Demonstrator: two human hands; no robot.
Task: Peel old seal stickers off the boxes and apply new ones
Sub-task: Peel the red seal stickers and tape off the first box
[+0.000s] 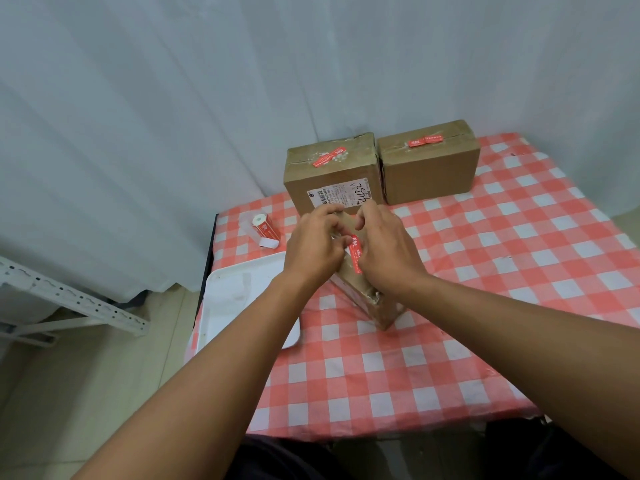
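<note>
Resting on the near box (377,306), both hands curl over its top; the red sticker (356,252) lies between the left hand (313,249) and right hand (384,251), their fingertips pinching it.

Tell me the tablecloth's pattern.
Red-and-white checks on the tablecloth, seen in the head view.

Cardboard boxes: three. One near box (377,299) lies under the hands; two stand at the far edge of the tabletop (485,289), a left box (332,174) and a right box (429,168).

Red seal stickers on boxes: three, one per box: near sticker (356,251), left sticker (329,157), right sticker (426,140).

Sticker rolls: one roll (265,230).

White trays: one tray (239,299).

Shipping labels: one label (341,195), on the left box.

Hands: two, left hand (315,244) and right hand (384,247).
</note>
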